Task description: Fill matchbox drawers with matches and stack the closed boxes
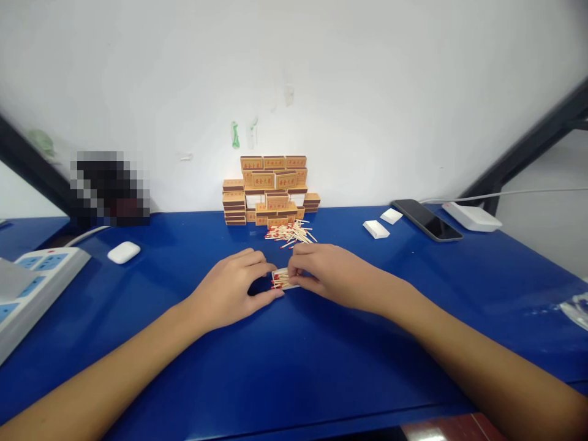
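Observation:
My left hand (pixel 234 286) and my right hand (pixel 328 274) meet at the middle of a blue table (pixel 294 361). Between their fingertips lies a small white matchbox tray (pixel 281 279) filled with red-tipped matches. Both hands have their fingers curled and pinched around the tray, the left at its near-left side, the right covering its right end. Just beyond the hands lies a loose pile of matches (pixel 291 233). Behind that, a stack of orange matchboxes (pixel 271 191) stands against the white wall.
Two white empty trays (pixel 382 223) and a dark phone (pixel 426 220) lie at the right rear, with a white adapter (pixel 471 216) beyond. A white earbud case (pixel 124 252) and a power strip (pixel 32 278) sit at the left. A clear plastic bag (pixel 576 308) shows at the right edge.

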{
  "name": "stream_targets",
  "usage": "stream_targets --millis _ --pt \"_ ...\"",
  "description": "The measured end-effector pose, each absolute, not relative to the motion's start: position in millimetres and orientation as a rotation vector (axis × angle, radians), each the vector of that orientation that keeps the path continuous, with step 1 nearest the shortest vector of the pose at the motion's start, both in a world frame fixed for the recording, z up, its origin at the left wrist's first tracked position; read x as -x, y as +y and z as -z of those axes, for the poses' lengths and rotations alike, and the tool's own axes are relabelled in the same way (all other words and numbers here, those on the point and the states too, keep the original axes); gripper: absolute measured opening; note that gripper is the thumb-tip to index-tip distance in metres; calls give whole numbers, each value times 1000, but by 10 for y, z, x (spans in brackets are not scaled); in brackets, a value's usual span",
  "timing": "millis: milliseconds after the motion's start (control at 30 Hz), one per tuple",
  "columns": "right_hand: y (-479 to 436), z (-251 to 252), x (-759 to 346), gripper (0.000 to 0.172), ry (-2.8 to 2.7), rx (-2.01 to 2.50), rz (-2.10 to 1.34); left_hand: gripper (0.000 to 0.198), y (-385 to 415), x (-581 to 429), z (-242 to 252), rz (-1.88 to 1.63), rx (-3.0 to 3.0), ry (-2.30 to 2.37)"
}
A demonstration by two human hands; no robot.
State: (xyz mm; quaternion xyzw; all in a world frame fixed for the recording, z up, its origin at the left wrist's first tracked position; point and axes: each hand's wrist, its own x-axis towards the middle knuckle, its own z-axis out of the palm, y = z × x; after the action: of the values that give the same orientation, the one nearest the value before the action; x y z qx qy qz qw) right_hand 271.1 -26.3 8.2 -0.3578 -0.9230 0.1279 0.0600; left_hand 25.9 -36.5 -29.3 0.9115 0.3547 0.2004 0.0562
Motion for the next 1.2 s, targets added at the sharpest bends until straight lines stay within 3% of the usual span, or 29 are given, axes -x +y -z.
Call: stream_targets --millis 700,967,1200 --pt "-312 82 -2594 11 -2699 881 -451 20 -349 -239 281 -560 -2764 1054" --pt "-336 28 -2630 31 -2740 751 -425 28 -358 -239 242 -546 -2700 1084" --pt "-328 3 -2654 24 -2662 778 -430 21 -339 -242 268 -568 -2692 1066"
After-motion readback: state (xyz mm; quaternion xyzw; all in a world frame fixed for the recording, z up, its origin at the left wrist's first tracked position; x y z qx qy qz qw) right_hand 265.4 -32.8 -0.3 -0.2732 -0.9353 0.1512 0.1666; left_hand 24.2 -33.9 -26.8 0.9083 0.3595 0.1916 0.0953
